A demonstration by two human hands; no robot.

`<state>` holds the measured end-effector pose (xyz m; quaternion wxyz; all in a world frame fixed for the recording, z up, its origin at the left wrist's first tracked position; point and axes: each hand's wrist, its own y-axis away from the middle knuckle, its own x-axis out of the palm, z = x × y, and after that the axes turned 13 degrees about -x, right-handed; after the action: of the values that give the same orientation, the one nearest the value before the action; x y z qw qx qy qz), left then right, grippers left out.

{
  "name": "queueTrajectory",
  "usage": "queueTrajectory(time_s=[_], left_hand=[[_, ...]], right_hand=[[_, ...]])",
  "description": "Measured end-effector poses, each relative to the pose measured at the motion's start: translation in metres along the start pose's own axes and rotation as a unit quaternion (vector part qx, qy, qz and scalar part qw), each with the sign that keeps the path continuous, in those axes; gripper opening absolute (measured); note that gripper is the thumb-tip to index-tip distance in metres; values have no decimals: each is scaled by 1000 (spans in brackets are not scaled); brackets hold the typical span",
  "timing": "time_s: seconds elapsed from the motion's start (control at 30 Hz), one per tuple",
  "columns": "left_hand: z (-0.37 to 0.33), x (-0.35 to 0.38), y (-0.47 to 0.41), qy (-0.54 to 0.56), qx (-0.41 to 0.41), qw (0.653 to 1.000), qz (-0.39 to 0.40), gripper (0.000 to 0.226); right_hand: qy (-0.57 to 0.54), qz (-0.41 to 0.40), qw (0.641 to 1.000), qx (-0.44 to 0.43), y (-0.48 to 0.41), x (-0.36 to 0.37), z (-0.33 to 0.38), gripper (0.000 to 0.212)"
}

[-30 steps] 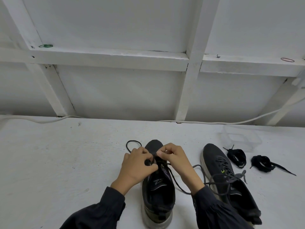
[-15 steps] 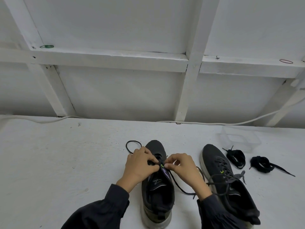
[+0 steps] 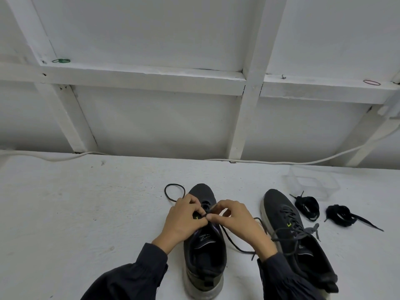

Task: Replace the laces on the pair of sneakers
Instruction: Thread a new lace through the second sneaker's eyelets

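the left hand [image 3: 184,220] and right hand [image 3: 239,226] have closed together since 0.5 s ago. each grip now pinches the thin black lace [image 3: 229,239] over the eyelets of the dark grey mesh sneaker [image 3: 204,252], unmoved on the white surface [image 3: 86,213]. the 2nd dark sneaker [image 3: 290,215] and 2 bundled black laces [image 3: 307,207] lie unchanged at its right.

Clear container [image 3: 311,185], white cable [image 3: 281,163]

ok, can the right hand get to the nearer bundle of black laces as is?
Probably, but not right away: the right hand is pinching the lace on the left sneaker, and the right sneaker lies between it and the bundle.
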<state>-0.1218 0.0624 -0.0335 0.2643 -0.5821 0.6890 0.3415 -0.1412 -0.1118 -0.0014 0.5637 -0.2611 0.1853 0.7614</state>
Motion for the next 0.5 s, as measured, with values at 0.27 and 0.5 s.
queueTrajectory(time_s=[0.27,0.5], left_hand=[[3,0,1,4,22,1000,0,8],[1,-3,3,20,21,1000,1,17]], right_hand=[[-11,10,1000,-27,-1,-2,-1,22],[-78,19,997,17,1,4,3,31]])
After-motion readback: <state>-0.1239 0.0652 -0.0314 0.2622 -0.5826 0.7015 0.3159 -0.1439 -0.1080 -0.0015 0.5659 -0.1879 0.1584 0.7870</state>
